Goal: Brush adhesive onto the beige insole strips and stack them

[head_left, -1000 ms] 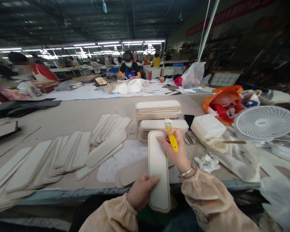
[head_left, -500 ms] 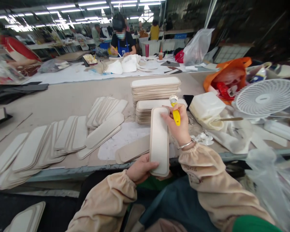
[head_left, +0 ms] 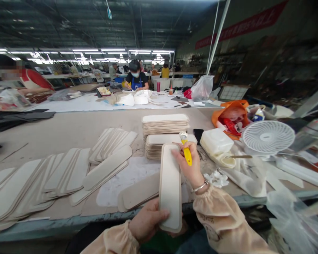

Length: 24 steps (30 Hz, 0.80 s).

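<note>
A long panel [head_left: 170, 190] with rounded corners, pale with a beige border, is held upright over the table's front edge. My left hand [head_left: 149, 220] grips its lower end, thumb on the face. My right hand [head_left: 190, 169] has its fingers at the panel's upper right edge and also holds a yellow-handled brush [head_left: 187, 155], whitish bristles pointing up. Behind the panel stand a nearer stack [head_left: 153, 150] and a farther stack [head_left: 164, 123] of similar panels. More panels lie fanned out [head_left: 66, 169] to the left, and a couple of beige pieces [head_left: 140, 192] rest just beside my left hand.
Right of the stacks are a black phone [head_left: 198, 135], scissors [head_left: 202, 156], a white plastic container [head_left: 216, 139], crumpled white scraps [head_left: 216, 179], a white fan [head_left: 267, 137] and an orange bag [head_left: 219, 118]. A co-worker [head_left: 136, 77] sits across the table; another person [head_left: 37, 79] is far left.
My view has tilted up, so the table and both hands appear lower. The grip on the panel and the brush looks the same.
</note>
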{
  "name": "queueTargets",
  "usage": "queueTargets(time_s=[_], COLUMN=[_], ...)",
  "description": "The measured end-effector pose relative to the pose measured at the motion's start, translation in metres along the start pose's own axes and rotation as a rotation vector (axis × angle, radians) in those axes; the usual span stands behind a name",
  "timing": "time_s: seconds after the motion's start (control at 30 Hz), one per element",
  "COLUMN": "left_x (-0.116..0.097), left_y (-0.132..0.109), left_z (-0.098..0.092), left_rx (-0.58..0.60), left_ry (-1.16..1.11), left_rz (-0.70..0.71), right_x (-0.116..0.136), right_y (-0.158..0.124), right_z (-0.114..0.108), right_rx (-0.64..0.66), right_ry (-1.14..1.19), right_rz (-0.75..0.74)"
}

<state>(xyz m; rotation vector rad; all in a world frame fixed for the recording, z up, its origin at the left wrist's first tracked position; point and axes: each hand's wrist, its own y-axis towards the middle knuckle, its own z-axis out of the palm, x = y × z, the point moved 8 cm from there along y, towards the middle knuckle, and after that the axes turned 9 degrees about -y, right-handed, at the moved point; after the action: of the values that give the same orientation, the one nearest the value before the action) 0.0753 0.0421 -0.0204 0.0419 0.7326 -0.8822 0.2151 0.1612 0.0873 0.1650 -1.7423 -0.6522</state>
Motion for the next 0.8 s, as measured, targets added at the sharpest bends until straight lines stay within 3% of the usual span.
queueTargets(time_s=[0.5,0.8], left_x=[0.007,0.008], left_y=[-0.004,-0.005], left_z=[-0.008,-0.012], left_rx=[0.032,-0.007], left_ry=[0.035,0.083], left_rz=[-0.063,-0.096], right_x=[-0.003,-0.004], right_y=[0.001,0.001], right_z=[-0.005,-0.013], right_rx=[-0.054,-0.090], right_ry=[0.069,-0.008], right_rz=[0.009,0.010])
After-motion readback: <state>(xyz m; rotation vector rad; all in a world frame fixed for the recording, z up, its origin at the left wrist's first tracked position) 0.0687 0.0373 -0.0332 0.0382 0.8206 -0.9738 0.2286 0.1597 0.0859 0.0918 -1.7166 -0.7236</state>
